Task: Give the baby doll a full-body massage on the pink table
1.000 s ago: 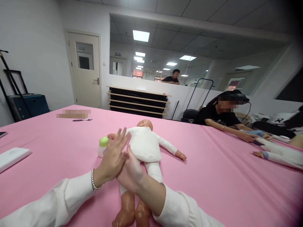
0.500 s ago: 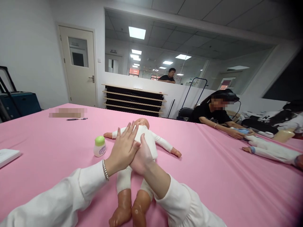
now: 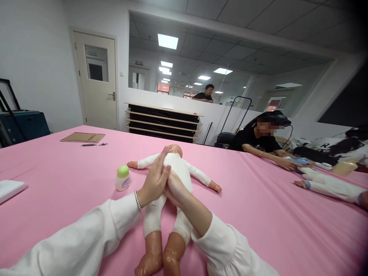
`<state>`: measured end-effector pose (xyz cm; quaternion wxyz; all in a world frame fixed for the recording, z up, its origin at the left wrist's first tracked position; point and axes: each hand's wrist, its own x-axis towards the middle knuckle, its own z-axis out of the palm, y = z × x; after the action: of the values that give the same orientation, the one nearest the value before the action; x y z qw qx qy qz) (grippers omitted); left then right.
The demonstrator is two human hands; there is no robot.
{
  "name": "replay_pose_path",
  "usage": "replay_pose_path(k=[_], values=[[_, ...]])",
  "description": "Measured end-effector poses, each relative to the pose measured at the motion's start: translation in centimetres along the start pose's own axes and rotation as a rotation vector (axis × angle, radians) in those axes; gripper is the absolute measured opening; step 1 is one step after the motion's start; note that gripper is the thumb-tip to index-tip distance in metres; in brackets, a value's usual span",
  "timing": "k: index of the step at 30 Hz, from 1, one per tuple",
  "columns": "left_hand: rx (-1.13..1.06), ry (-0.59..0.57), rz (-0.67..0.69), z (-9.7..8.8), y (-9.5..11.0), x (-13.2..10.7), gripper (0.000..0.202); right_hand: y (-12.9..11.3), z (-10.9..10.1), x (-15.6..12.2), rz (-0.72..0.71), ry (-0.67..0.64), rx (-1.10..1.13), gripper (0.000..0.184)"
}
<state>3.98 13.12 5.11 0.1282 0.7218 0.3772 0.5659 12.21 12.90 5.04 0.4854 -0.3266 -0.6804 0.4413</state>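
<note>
My left hand (image 3: 156,177) and my right hand (image 3: 177,187) are pressed palm to palm above a baby doll's middle. The left fingers are stretched out and point up and forward. The right hand lies flat against the left palm, its fingers largely hidden behind the left hand; nothing shows between the two. Underneath, the baby doll (image 3: 184,170) lies on its back in a white cloth body, head away from me, arms spread and brown feet toward me. A small white bottle with a green cap (image 3: 123,178) stands just left of my hands.
The pink-covered table (image 3: 253,230) carries a brown notebook (image 3: 82,137), a pen (image 3: 94,144) and a white box-like item (image 3: 10,190) on the left. At the right, a co-worker (image 3: 255,134) handles another doll (image 3: 333,184). Behind the table stands a stack of black shelving (image 3: 162,122).
The palms have slid against each other: my left hand has turned from slanting across the right to more upright, edge toward me, and the right fingers are less visible. The doll and bottle stay in place.
</note>
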Motion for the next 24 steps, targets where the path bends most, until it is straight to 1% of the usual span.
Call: replay_pose_path(k=[2, 3, 4, 6, 8, 10, 11, 13, 15, 18, 21, 23, 24], values=[[-0.051, 0.058, -0.042, 0.1, -1.8, 1.1, 0.045, -0.3, -3.0, 1.0, -0.026, 0.044, -0.015, 0.054], [-0.054, 0.050, -0.054, 0.3, -2.7, 1.4, 0.041, 0.0, -4.5, 1.3, -0.053, 0.070, -0.063, 0.057], [-0.037, 0.010, -0.046, 0.6, -3.6, 1.5, 0.037, 0.5, -5.8, 1.5, -0.086, 0.087, -0.150, 0.056], [0.032, -0.141, 0.043, 1.5, -5.1, 1.1, 0.034, 2.5, -7.8, 1.5, -0.144, 0.065, -0.390, 0.046], [0.073, -0.290, 0.167, 2.4, -6.3, 0.5, 0.035, 4.9, -8.8, 1.3, -0.176, -0.011, -0.582, 0.041], [0.094, -0.405, 0.233, 3.1, -7.2, 0.0, 0.036, 6.9, -9.1, 1.1, -0.191, -0.101, -0.685, 0.045], [0.117, -0.444, 0.229, 3.3, -7.5, -0.2, 0.037, 7.5, -9.2, 1.0, -0.189, -0.140, -0.717, 0.047], [0.185, -0.501, 0.172, 3.3, -8.1, -0.4, 0.039, 8.2, -9.2, 0.8, -0.155, -0.181, -0.788, 0.049], [0.265, -0.535, 0.094, 3.2, -8.5, -0.5, 0.040, 8.4, -9.5, 0.6, -0.093, -0.168, -0.846, 0.047], [0.351, -0.521, -0.022, 3.0, -8.7, -0.7, 0.040, 8.9, -10.0, 0.0, -0.001, -0.084, -0.837, 0.048], [0.426, -0.413, -0.127, 3.0, -8.7, -1.2, 0.047, 9.5, -10.1, -1.0, 0.080, 0.053, -0.774, 0.051], [0.490, -0.296, -0.111, 2.9, -8.6, -1.7, 0.047, 9.4, -9.9, -1.6, 0.096, 0.164, -0.769, 0.050], [0.521, -0.237, -0.060, 2.9, -8.4, -1.9, 0.044, 9.1, -9.7, -1.8, 0.072, 0.219, -0.787, 0.047]])
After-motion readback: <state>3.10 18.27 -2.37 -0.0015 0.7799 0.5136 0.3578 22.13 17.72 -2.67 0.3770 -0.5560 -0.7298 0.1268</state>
